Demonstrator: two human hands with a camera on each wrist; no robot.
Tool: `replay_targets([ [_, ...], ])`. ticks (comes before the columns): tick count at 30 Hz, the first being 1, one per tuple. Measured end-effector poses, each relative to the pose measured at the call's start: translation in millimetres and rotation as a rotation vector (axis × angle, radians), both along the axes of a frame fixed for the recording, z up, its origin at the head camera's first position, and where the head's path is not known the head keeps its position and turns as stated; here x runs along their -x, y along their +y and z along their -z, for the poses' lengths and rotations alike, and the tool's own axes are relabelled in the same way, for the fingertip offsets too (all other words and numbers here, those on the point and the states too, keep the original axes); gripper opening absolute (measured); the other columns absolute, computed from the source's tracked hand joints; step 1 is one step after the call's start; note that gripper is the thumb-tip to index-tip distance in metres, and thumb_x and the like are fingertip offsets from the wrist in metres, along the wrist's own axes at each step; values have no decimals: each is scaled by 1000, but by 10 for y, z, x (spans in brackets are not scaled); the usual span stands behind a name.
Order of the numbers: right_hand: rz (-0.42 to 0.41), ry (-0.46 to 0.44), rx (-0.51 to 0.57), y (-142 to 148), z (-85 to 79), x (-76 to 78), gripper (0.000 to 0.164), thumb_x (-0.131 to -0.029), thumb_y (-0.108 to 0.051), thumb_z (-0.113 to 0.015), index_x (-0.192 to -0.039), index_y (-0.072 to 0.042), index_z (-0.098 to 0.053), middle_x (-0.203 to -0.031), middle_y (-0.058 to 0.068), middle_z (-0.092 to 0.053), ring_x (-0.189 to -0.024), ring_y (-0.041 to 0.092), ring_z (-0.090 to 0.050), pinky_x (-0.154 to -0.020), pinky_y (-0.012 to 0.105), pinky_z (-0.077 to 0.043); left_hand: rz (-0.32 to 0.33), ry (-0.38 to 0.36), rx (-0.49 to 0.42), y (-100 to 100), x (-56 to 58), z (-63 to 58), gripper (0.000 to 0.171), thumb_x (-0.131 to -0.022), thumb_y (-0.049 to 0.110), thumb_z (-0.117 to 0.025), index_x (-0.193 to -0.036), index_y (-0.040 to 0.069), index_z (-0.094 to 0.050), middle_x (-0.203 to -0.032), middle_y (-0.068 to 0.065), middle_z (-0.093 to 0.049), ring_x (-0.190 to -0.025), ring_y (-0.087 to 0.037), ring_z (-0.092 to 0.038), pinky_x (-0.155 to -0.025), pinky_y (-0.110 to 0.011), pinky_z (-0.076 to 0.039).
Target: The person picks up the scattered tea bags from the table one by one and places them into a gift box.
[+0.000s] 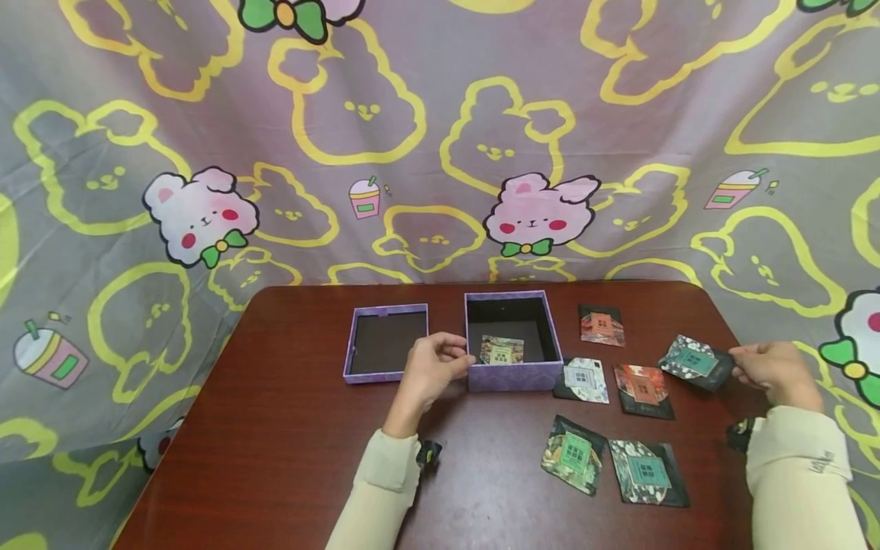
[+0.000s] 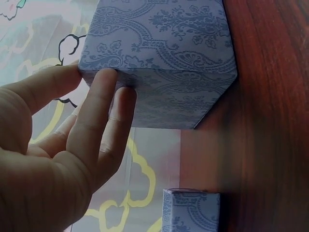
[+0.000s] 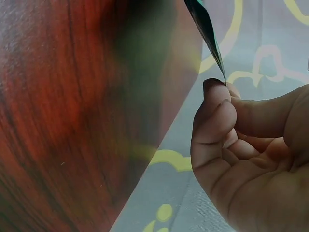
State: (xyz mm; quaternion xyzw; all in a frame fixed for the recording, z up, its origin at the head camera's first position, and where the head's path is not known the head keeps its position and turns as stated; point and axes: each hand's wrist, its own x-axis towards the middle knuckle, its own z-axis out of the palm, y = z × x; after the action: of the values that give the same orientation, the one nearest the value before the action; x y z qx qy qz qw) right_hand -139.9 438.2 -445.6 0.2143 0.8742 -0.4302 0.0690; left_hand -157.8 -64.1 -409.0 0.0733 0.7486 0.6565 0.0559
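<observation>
A purple patterned open box (image 1: 516, 377) stands on the table, one sachet with a yellow-green label (image 1: 502, 351) inside it. My left hand (image 1: 435, 368) holds the box at its front left corner; the left wrist view shows thumb and fingertips against the box's patterned side (image 2: 159, 34). Out at the right, my right hand (image 1: 773, 370) pinches the edge of a dark, flat sachet with a green label (image 1: 696, 359) between thumb and index finger. Seen from the right wrist, that sachet (image 3: 208, 36) is raised and nearly edge-on.
Left of the box lies its shallow purple lid (image 1: 351, 367), inside up. Several more sachets are spread to the right, among them an orange one (image 1: 601, 325), a red one (image 1: 645, 391), a white one (image 1: 583, 380) and a green one (image 1: 574, 455). A patterned curtain (image 1: 426, 191) hangs behind the table (image 1: 275, 451).
</observation>
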Motion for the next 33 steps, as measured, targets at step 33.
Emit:
replay_targets([
  [33, 5, 121, 168, -270, -320, 145, 28, -96, -14, -44, -118, 2, -46, -72, -6, -58, -61, 9, -55, -50, 25, -50, 4, -26, -15, -17, 149, 242, 27, -73, -4, -73, -98, -5, -62, -84, -22, -61, -69, -24, -62, -60, -35, -57],
])
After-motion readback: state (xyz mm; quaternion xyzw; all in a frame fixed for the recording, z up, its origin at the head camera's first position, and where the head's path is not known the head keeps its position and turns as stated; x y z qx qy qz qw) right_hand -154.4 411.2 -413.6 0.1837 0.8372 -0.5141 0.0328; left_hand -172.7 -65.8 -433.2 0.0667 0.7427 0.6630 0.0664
